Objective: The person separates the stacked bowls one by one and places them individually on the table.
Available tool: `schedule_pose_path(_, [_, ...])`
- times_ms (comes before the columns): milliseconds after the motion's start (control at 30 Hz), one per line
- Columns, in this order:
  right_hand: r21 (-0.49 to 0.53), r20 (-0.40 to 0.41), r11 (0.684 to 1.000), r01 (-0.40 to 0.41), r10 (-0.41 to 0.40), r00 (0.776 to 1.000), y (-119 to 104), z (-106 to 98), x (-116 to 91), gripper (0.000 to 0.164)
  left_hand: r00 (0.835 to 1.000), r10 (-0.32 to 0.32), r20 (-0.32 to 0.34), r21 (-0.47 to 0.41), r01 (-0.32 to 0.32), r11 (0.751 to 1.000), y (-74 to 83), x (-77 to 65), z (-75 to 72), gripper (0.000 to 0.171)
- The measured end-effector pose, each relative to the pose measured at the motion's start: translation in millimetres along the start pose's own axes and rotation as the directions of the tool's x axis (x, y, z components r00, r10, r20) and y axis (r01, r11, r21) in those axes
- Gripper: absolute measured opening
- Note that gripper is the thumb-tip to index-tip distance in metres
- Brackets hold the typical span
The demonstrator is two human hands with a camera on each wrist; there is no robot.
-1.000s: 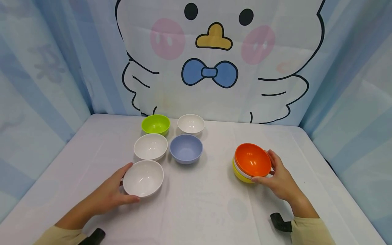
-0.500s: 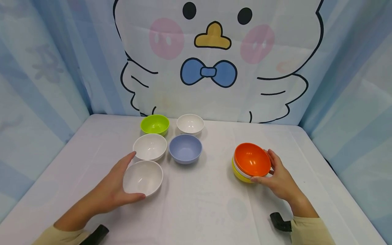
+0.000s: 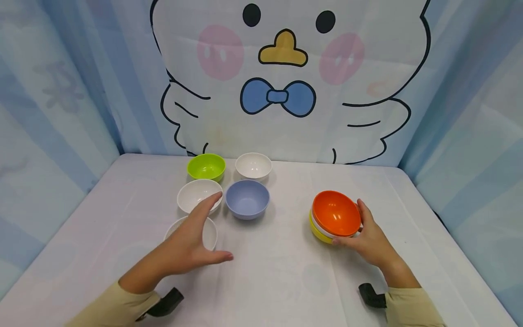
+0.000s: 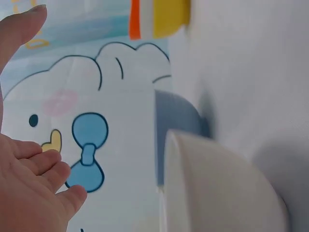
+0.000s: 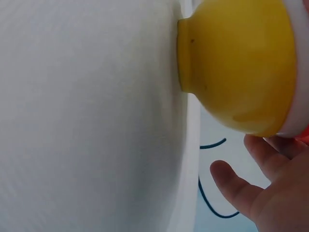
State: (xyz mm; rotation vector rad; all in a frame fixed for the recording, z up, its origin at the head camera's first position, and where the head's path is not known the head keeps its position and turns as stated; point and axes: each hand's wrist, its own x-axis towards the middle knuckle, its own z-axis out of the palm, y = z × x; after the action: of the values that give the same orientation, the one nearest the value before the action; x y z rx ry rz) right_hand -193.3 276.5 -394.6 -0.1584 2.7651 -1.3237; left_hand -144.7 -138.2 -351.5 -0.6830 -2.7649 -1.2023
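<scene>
My left hand (image 3: pixel 183 250) hovers over the nearest white bowl (image 3: pixel 210 234), its thumb and fingers spread apart and nothing between them. It hides much of that bowl in the head view; in the left wrist view the white bowl (image 4: pixel 227 188) stands apart from the palm. On the right, my right hand (image 3: pixel 369 240) grips the side of a nested stack: an orange bowl (image 3: pixel 337 213) on top, a white one in the middle, a yellow bowl (image 5: pixel 241 63) at the bottom. The stack's foot is close to the cloth; whether it touches I cannot tell.
Behind the nearest bowl stand another white bowl (image 3: pixel 194 195), a periwinkle blue bowl (image 3: pixel 247 200), a green bowl (image 3: pixel 206 167) and a far white bowl (image 3: pixel 254 166). All rest on a white cloth-covered table (image 3: pixel 282 281). A printed curtain (image 3: pixel 282 131) closes off the back.
My left hand has let go of the nearest white bowl and moved right and up across it. The right hand and its stack have stayed in nearly the same place.
</scene>
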Motion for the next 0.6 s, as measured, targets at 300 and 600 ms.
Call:
schedule_pose_path(300, [0.018, 0.007, 1.0, -0.011, 0.011, 1.0, 1, 0, -1, 0.128, 0.995, 0.095, 0.032, -0.144, -0.09, 0.986, 29.4, 44.0, 29.9, 0.113])
schedule_pose_path(600, [0.004, -0.007, 1.0, -0.03, 0.03, 1.0, -2, 2, -1, 0.127, 0.987, 0.095, 0.128, -0.204, -0.067, 0.977, 49.3, 86.6, 65.1, 0.113])
